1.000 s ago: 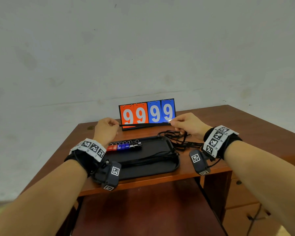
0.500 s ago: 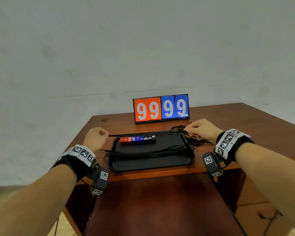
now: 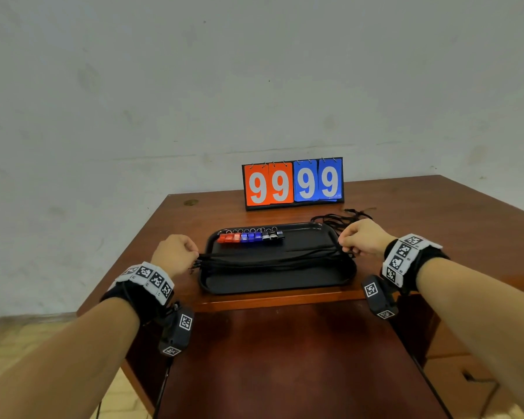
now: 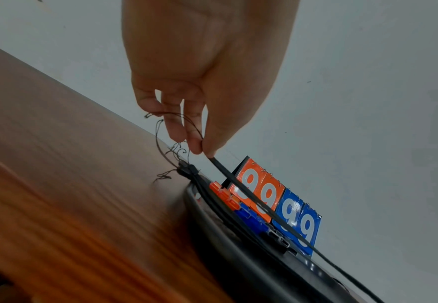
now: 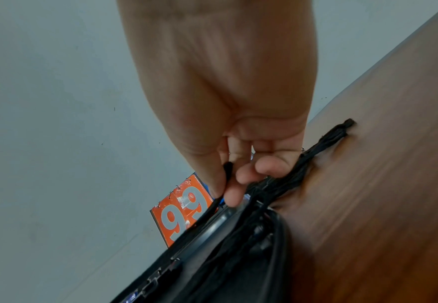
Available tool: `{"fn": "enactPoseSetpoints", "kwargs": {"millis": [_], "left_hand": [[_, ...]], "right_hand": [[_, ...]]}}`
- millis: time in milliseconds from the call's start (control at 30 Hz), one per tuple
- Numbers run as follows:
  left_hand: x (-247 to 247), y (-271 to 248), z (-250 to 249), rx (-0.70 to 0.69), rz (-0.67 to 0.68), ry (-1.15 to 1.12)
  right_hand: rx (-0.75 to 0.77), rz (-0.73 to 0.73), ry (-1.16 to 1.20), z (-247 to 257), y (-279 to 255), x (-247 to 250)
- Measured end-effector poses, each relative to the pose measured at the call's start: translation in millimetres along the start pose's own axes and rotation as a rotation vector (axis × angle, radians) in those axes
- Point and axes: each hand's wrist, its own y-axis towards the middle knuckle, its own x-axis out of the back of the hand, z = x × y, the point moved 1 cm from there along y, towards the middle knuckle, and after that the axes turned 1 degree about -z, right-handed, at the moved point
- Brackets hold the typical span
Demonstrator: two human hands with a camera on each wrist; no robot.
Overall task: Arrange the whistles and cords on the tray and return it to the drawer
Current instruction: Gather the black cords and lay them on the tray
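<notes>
A black tray (image 3: 273,285) lies near the desk's front edge. A row of red, blue and black whistles (image 3: 250,237) lines its far side. Several black cords (image 3: 270,260) lie stretched across its middle. My left hand (image 3: 176,252) pinches one end of a black cord (image 4: 238,180) at the tray's left rim, between thumb and fingertips (image 4: 196,146). My right hand (image 3: 360,240) pinches the same cord's other end (image 5: 227,170) at the right rim. The cord hangs taut just above the laid ones. A loose tangle of cords (image 3: 342,219) sits behind my right hand.
A flip scoreboard (image 3: 293,183) reading 9999 stands behind the tray. The brown desk (image 3: 436,213) ends at a white wall. Below the front edge a dark wooden surface (image 3: 285,358) extends toward me. Drawers (image 3: 454,358) sit at the lower right.
Both hands have carried the stretched cord from in front of the scoreboard toward me and down over the whistles to the tray's middle. The camera has tilted, and the desk sits lower in view.
</notes>
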Motion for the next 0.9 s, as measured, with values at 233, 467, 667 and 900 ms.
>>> {"fn": "enactPoseSetpoints", "kwargs": {"millis": [233, 467, 667, 900], "left_hand": [[-3.5, 0.3, 3.0, -0.007, 0.033, 0.029], [-5.6, -2.8, 4.4, 0.011, 0.029, 0.027], [-7.1, -5.3, 4.4, 0.006, 0.039, 0.024], [-7.4, -3.8, 4.9, 0.012, 0.052, 0.019]], "right_hand": [[0.031, -0.040, -0.062, -7.6, 1.6, -3.0], [0.016, -0.058, -0.095, -10.0, 3.1, -4.9], [0.037, -0.054, -0.133, -11.1, 2.9, -7.2], [0.071, -0.047, -0.121, -14.4, 7.5, -11.8]]}}
